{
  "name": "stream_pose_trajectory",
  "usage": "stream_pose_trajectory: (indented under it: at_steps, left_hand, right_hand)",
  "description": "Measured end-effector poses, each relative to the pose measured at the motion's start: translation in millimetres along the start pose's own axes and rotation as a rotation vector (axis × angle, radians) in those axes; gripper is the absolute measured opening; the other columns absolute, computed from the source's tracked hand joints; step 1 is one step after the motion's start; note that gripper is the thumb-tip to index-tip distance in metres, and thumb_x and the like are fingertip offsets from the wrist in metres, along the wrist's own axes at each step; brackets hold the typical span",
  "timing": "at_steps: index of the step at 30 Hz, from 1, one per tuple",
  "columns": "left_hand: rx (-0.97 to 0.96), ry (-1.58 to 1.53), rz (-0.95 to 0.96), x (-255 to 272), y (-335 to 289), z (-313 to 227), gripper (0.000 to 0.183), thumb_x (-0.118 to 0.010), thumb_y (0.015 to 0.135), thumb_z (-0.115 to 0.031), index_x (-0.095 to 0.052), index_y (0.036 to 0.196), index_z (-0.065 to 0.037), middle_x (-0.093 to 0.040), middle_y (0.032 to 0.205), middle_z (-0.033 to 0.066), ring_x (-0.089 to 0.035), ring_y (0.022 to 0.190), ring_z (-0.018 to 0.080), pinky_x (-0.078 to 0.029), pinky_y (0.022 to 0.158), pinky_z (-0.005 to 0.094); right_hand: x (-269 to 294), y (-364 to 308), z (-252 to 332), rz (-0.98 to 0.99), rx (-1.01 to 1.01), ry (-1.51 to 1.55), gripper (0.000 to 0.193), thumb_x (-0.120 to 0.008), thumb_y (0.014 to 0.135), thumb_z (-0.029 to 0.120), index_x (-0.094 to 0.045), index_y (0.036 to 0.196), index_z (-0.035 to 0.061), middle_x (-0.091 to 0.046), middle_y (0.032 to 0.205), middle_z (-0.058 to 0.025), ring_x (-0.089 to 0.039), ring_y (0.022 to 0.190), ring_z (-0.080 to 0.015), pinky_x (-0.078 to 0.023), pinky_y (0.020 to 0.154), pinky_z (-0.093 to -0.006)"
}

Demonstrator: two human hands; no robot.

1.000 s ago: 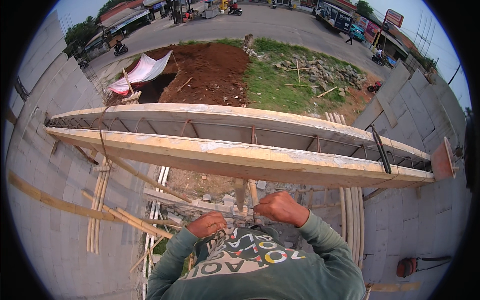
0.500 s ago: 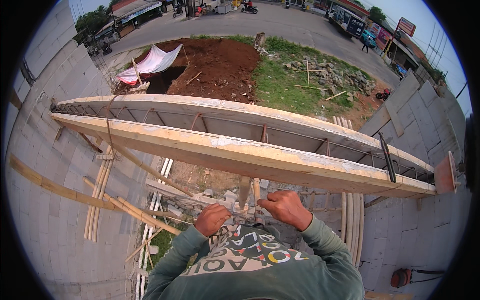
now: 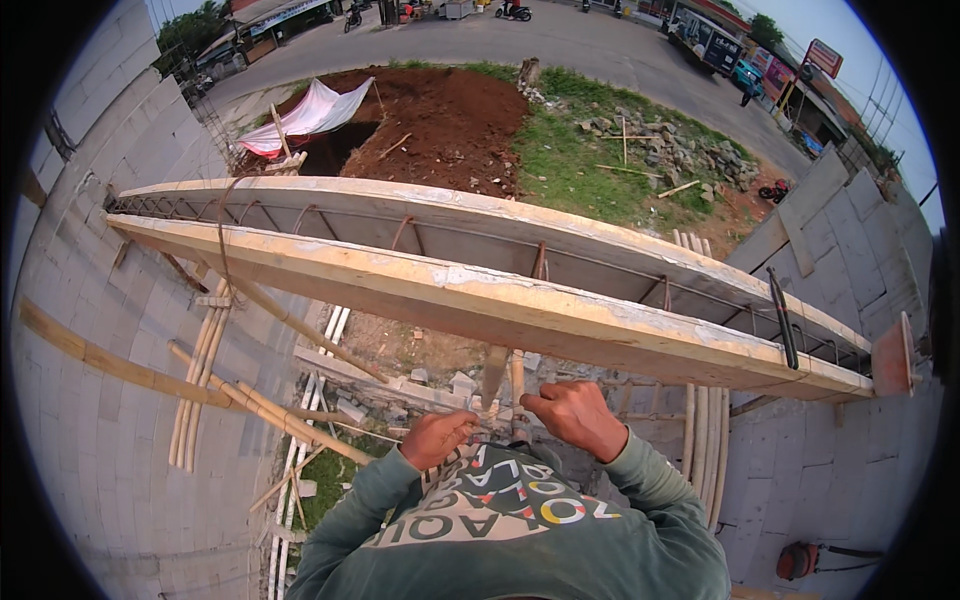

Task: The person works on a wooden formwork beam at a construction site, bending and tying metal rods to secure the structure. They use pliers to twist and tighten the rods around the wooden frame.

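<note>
Both hands hover in front of my body, below the near board of a long wooden beam form (image 3: 480, 285). My left hand (image 3: 438, 440) is closed, its thumb and fingertips pinched together and pointing right. Higher and to the right, my right hand (image 3: 578, 418) is curled with its fingertips toward the left. A gap separates the hands; anything between their fingertips is too thin or hidden to make out. Steel reinforcing bars (image 3: 410, 235) run inside the form. Black-handled pincers (image 3: 783, 322) lean across its boards at the right, apart from my hands.
Grey block walls (image 3: 110, 400) rise at both sides. Bamboo poles (image 3: 205, 385) and a brace (image 3: 495, 372) stand below the form. A reddish pan-like object (image 3: 893, 355) is at its right end. A red tool with a strap (image 3: 798, 560) lies lower right. Beyond are red soil (image 3: 450, 130) and a road.
My left hand has shifted slightly right and turned, its pinched fingers now pointing toward my right hand. The right hand stays almost in place, still curled. The view has shifted slightly.
</note>
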State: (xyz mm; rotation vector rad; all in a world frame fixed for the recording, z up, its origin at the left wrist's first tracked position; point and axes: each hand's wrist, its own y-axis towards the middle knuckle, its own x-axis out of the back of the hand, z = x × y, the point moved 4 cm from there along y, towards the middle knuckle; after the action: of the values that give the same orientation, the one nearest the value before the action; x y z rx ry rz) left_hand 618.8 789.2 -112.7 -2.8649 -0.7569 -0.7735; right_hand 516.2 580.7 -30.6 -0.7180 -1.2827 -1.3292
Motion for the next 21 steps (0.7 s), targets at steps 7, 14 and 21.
stream_pose_trajectory:
  at_steps: [7,14,21]
  left_hand:
    - [-0.037,0.083,-0.004,-4.0,0.2,7.4,0.025,-0.059,0.096,-0.020,-0.064,0.119,-0.012,-0.071,0.096,0.0178,-0.069,0.084,0.0372,-0.055,0.070,0.0451]
    - [-0.020,0.652,0.131,-21.5,1.5,-6.5,0.014,-0.064,0.087,-0.019,-0.063,0.100,-0.014,-0.069,0.079,0.0090,-0.067,0.068,0.0338,-0.052,0.058,0.0459]
    - [-0.246,0.499,-0.052,-6.4,-0.5,-10.2,0.008,-0.063,0.087,-0.019,-0.061,0.093,-0.015,-0.067,0.074,0.0068,-0.066,0.063,0.0315,-0.051,0.053,0.0441]
  right_hand:
    - [-1.1,1.2,3.3,0.028,0.027,-0.026,0.014,-0.064,0.075,0.012,-0.067,0.089,0.0128,-0.053,0.062,-0.0043,-0.062,0.058,-0.0245,-0.047,0.048,-0.0391]
    - [-3.9,4.7,2.6,-0.030,0.065,0.037,0.012,-0.064,0.074,0.012,-0.067,0.085,0.0118,-0.053,0.063,-0.0050,-0.063,0.058,-0.0267,-0.047,0.048,-0.0410]
    - [-23.7,-1.3,-4.0,0.354,-0.158,-0.010,0.010,-0.063,0.082,0.016,-0.071,0.087,0.0121,-0.067,0.069,-0.0115,-0.069,0.068,-0.0317,-0.053,0.057,-0.0431]
